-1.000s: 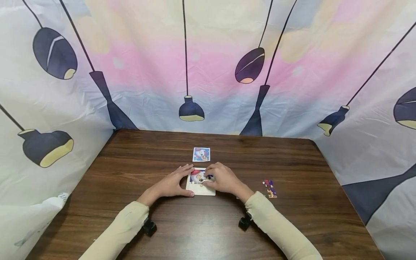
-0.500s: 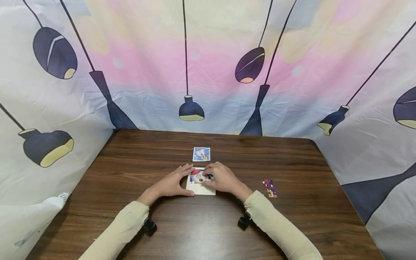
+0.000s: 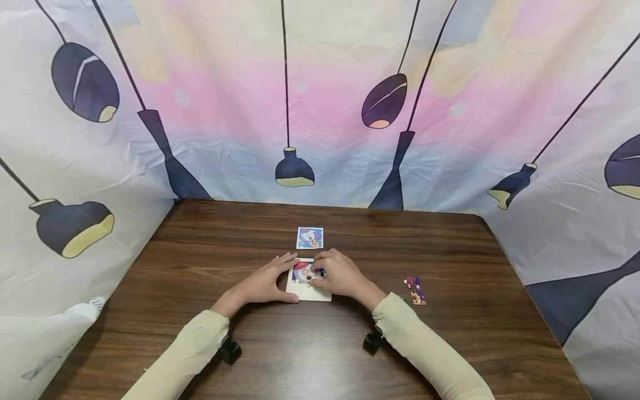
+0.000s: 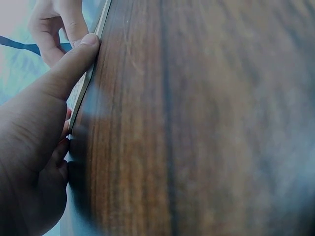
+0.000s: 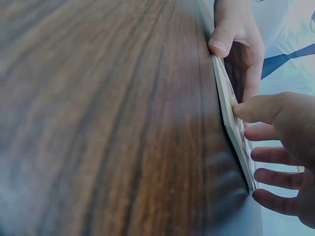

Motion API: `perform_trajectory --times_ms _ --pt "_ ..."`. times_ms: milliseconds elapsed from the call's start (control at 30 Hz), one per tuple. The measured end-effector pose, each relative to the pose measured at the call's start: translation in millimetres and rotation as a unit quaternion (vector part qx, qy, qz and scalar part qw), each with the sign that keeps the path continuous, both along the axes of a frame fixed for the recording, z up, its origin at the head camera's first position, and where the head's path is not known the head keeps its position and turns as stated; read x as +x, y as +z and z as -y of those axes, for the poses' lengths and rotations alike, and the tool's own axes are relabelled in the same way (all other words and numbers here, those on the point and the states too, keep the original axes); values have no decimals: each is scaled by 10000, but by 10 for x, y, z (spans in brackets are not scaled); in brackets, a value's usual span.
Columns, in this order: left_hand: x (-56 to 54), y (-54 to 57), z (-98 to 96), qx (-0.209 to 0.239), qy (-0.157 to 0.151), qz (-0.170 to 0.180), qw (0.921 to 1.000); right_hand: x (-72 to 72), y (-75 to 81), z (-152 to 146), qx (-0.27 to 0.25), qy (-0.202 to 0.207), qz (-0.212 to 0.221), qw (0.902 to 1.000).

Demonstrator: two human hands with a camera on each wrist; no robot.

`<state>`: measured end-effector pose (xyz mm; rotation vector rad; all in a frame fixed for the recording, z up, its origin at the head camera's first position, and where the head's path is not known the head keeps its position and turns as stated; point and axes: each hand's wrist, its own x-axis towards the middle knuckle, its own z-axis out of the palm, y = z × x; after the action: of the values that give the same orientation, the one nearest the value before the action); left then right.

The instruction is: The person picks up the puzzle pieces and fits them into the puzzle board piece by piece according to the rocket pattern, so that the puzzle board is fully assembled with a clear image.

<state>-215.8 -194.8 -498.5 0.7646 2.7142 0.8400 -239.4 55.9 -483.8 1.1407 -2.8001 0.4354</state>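
Note:
A pale puzzle board [image 3: 313, 293] lies flat on the table, its upper part filled with coloured pieces of a white-faced character in a red hat. My left hand [image 3: 265, 280] holds the board by its left side, thumb at the near corner and fingers at the far one. Over the board's right half is my right hand [image 3: 342, 273], its thumb and fingers bent about a puzzle piece [image 3: 320, 273] mostly hidden by them. In the right wrist view, the right thumb [image 5: 256, 109] touches the face of the board [image 5: 227, 98].
Several loose puzzle pieces [image 3: 415, 290] lie on the brown table [image 3: 465, 333] to the right of the right hand. Just beyond the board is a small picture card [image 3: 310, 238] with the same character. A printed cloth [image 3: 235, 111] hangs behind the table and on both sides.
The right hand has shifted slightly left over the board, and its wrist has moved a little the same way. My left hand and the board stay in place.

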Motion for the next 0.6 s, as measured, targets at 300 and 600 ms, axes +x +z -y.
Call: perform_trajectory --times_ms 300,600 --pt "-1 -9 -5 0 -21 -12 10000 22 -9 10 41 -97 46 9999" --pt "-8 -3 -8 1 16 13 10000 14 -26 -8 15 -29 -92 10000"
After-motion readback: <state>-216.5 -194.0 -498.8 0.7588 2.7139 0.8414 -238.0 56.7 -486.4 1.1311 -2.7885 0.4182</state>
